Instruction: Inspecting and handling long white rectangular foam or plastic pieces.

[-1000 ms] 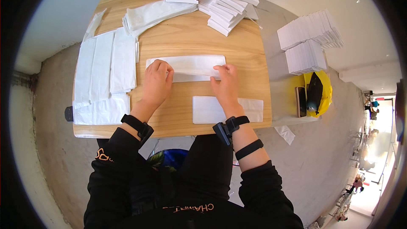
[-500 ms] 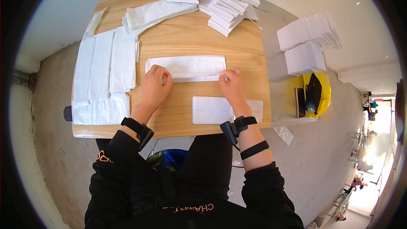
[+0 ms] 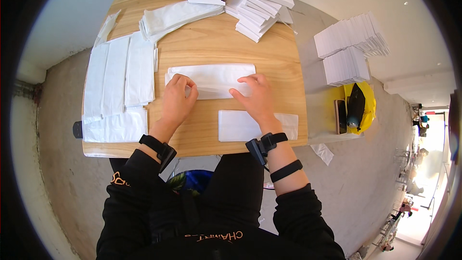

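Both hands slid inward: left hand (image 3: 177,100) and right hand (image 3: 255,97) now press loosely curled fingers onto the long white paper sheet (image 3: 211,78), gripping nothing.

Sheet (image 3: 214,79) mid-table (image 3: 211,43) — flat sheets (image 3: 118,79) left, folded stack (image 3: 257,7) behind, another sheet (image 3: 240,126) nearer.

a wooden table (image 3: 202,43) is carrying flat white bags (image 3: 118,74), a long white sheet (image 3: 214,77), stacked white boxes (image 3: 255,7) and a folded white piece (image 3: 240,126).
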The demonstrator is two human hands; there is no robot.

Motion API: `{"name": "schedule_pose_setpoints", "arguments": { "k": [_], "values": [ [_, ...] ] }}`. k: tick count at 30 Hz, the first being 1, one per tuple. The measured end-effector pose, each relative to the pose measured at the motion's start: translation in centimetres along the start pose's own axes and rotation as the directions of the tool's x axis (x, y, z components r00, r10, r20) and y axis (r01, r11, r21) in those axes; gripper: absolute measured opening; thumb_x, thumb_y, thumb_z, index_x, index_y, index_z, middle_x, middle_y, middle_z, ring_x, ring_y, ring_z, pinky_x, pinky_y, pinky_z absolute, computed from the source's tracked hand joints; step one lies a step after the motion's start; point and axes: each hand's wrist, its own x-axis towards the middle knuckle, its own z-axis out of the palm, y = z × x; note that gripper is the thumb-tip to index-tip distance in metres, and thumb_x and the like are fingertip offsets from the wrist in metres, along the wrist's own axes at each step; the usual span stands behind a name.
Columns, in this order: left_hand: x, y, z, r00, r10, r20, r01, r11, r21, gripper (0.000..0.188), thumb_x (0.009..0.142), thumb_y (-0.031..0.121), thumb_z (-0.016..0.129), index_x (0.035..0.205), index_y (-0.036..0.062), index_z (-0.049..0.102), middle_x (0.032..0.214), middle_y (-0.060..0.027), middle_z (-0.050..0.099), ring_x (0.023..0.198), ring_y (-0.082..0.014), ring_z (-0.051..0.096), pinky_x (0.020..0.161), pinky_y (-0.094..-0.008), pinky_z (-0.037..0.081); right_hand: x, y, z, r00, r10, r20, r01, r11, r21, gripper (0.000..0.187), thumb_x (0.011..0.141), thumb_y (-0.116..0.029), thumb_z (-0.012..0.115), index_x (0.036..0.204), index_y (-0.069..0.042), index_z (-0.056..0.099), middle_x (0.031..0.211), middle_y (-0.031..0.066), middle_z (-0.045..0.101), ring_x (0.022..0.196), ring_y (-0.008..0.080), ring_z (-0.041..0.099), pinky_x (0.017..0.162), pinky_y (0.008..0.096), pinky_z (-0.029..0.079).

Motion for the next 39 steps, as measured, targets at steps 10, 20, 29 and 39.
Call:
{"name": "schedule_pose_setpoints", "arguments": {
  "k": [10, 20, 29, 39],
  "values": [
    [0.2, 0.9, -0.7, 0.997, 0.073, -0.031, -0.074, 0.997, -0.025, 0.007, 0.083, 0.007, 0.063, 0.083, 0.002, 0.058, 0.09, -0.0126, 0.059, 0.086, -0.0315, 0.057, 0.076, -0.0403, 0.045, -0.3, 0.0, 1.6, 0.998, -0.06, -0.014, 0.056, 0.979, -0.195, 0.037, 0.072, -0.014, 0.076, 0.107, -0.008, 0.064, 0.112, 0.0114, 0.052, 0.107, 0.0318, 0.049, 0.09, 0.0421, 0.043],
    [-2.3, 2.2, -4.0, 0.994, 0.097, -0.04, -0.098, 0.995, -0.026, 0.005, 0.086, 0.003, 0.06, 0.09, 0.0013, 0.056, 0.098, -0.0148, 0.059, 0.097, -0.0311, 0.059, 0.085, -0.0367, 0.046, -0.3, -0.4, 0.9, 0.898, 0.437, -0.051, -0.397, 0.854, 0.335, 0.029, 0.082, -0.01, 0.068, 0.109, -0.002, 0.061, 0.084, 0.0094, 0.066, 0.074, 0.0172, 0.06, 0.07, 0.0306, 0.05],
    [-6.8, 2.2, -6.9, 0.969, 0.24, -0.063, -0.225, 0.956, 0.187, 0.015, 0.08, -0.003, 0.063, 0.09, 0.0026, 0.055, 0.101, -0.0155, 0.059, 0.1, -0.0354, 0.057, 0.09, -0.0424, 0.044, -6.9, -6.0, -1.0, 0.87, 0.408, -0.277, -0.275, 0.867, 0.415, 0.028, 0.084, -0.002, 0.067, 0.111, -0.001, 0.061, 0.087, 0.0073, 0.066, 0.074, 0.0127, 0.058, 0.07, 0.0258, 0.048],
    [-8.0, 8.2, 0.4, 0.963, 0.257, 0.084, -0.264, 0.96, 0.091, 0.048, 0.069, 0.009, 0.076, 0.111, 0.0054, 0.053, 0.112, -0.0141, 0.053, 0.11, -0.0338, 0.052, 0.106, -0.0516, 0.036, -11.5, -6.3, -0.3, 0.869, 0.419, -0.263, -0.295, 0.865, 0.406, 0.027, 0.084, -0.002, 0.067, 0.111, -0.002, 0.06, 0.082, 0.0068, 0.064, 0.073, 0.0142, 0.06, 0.068, 0.0274, 0.05]
  ]
}}
